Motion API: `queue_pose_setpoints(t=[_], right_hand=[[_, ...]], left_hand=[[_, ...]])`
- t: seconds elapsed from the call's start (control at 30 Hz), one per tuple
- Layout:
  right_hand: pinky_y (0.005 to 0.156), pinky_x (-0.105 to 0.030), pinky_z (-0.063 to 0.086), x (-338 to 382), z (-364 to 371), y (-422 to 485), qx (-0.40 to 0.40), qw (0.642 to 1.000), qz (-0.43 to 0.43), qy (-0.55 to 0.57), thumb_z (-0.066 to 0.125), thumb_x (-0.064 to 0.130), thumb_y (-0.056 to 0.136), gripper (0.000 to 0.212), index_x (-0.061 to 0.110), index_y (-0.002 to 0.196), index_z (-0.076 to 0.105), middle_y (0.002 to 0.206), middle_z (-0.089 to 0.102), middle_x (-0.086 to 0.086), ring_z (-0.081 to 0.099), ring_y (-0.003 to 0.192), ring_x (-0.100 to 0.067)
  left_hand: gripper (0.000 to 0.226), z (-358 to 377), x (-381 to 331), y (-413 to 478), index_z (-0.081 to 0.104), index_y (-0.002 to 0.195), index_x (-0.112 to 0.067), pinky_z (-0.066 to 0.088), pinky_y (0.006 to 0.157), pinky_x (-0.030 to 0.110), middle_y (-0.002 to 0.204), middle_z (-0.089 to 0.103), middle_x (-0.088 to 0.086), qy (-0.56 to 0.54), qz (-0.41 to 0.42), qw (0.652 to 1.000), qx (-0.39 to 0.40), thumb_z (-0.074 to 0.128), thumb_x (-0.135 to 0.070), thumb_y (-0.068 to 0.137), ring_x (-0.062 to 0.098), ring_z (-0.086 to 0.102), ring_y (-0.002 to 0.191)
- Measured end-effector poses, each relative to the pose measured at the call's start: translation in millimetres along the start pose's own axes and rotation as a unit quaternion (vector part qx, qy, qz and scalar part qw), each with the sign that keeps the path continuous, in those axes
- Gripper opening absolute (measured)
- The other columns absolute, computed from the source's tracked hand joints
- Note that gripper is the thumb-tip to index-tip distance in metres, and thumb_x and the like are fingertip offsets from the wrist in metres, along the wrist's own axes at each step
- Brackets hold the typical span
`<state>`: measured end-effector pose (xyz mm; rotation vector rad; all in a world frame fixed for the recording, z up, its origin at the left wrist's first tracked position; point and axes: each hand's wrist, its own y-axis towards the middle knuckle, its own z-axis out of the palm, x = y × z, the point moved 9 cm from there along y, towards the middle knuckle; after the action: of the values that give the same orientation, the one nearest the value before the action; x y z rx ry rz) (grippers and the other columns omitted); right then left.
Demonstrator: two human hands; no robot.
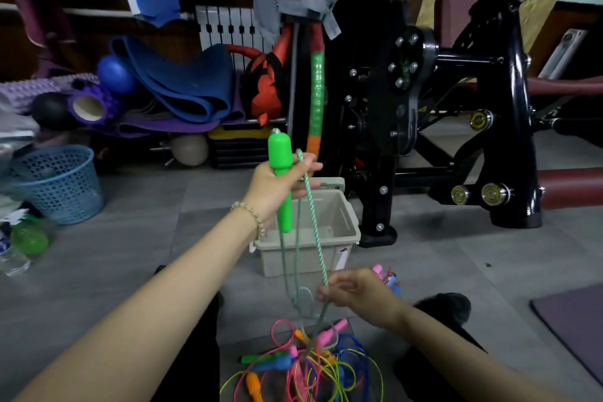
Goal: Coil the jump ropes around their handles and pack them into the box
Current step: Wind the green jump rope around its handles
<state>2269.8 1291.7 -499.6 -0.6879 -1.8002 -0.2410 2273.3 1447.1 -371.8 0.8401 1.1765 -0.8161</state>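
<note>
My left hand (279, 184) grips a pair of green jump-rope handles (280, 173) upright above the beige box (346, 232). A green-and-white braided rope (315, 222) runs from that hand down to my right hand (355, 292), which pinches the rope low, just in front of the box. More loops of the same rope hang between the two hands. On the floor below lies a tangled pile of jump ropes (310, 365) in pink, yellow, blue and orange with their handles. The box looks empty inside.
A black exercise machine (456, 127) stands right behind the box. A blue mesh basket (62, 183) and bottles sit at the left; mats, balls and rollers are stacked at the back. A purple mat edge (574, 330) lies at the right. Pink and blue handles (386, 276) lie by the box.
</note>
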Motion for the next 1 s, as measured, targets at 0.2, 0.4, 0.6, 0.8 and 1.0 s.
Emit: queue_pose_setpoints(t=[0.2, 0.4, 0.6, 0.8, 1.0], right_hand=[[0.062, -0.017, 0.054, 54, -60, 6, -0.161, 0.97, -0.077, 0.164, 0.06, 0.006, 0.088, 0.011, 0.005, 0.083, 0.069, 0.075, 0.074, 0.0, 0.068, 0.067, -0.006], [0.062, -0.013, 0.053, 109, -97, 15, -0.237, 0.921, -0.111, 0.289, 0.059, 0.013, 0.09, 0.012, 0.005, 0.086, 0.068, 0.077, 0.073, -0.002, 0.069, 0.067, -0.007], [0.088, -0.023, 0.05, 79, -73, 24, -0.125, 0.93, -0.039, 0.343, 0.036, 0.046, 0.097, 0.044, 0.014, 0.12, 0.057, 0.112, 0.067, 0.0, 0.063, 0.105, -0.008], [0.08, -0.013, 0.047, 16, 7, 6, 0.03, 0.997, 0.015, 0.075, 0.05, 0.019, 0.096, 0.018, 0.012, 0.092, 0.066, 0.094, 0.071, -0.007, 0.064, 0.08, 0.004], [0.067, -0.02, 0.055, 40, -21, 7, -0.065, 0.975, -0.031, 0.211, 0.042, 0.014, 0.099, 0.024, 0.004, 0.091, 0.062, 0.076, 0.072, -0.004, 0.07, 0.072, -0.009]], left_hand=[[0.033, 2, 52, -18, 0.061, 0.109, -0.016, 0.058, 0.075, 0.028, 0.108, 0.069, 0.002, -0.03, -0.092, 0.994, 0.057, 0.04, -0.038, 0.096, 0.014, 0.07, 0.091], [0.019, 36, 86, -50, 0.068, 0.101, -0.019, 0.052, 0.09, 0.028, 0.098, 0.074, -0.004, 0.107, -0.072, 0.977, 0.169, 0.06, -0.028, 0.086, 0.014, 0.068, 0.096], [0.011, 21, 41, -32, 0.065, 0.095, -0.015, 0.052, 0.059, 0.015, 0.074, 0.073, -0.011, 0.014, -0.023, 0.998, 0.05, 0.055, -0.013, 0.093, 0.006, 0.069, 0.064], [0.01, 15, -13, -11, 0.065, 0.094, -0.019, 0.054, 0.06, 0.015, 0.079, 0.073, -0.012, -0.069, 0.007, 0.998, -0.005, 0.055, -0.02, 0.093, 0.005, 0.069, 0.067], [0.033, -5, -12, -1, 0.061, 0.109, -0.01, 0.056, 0.066, 0.02, 0.108, 0.068, 0.006, -0.057, -0.028, 0.998, -0.005, 0.043, -0.035, 0.098, 0.009, 0.071, 0.078]])
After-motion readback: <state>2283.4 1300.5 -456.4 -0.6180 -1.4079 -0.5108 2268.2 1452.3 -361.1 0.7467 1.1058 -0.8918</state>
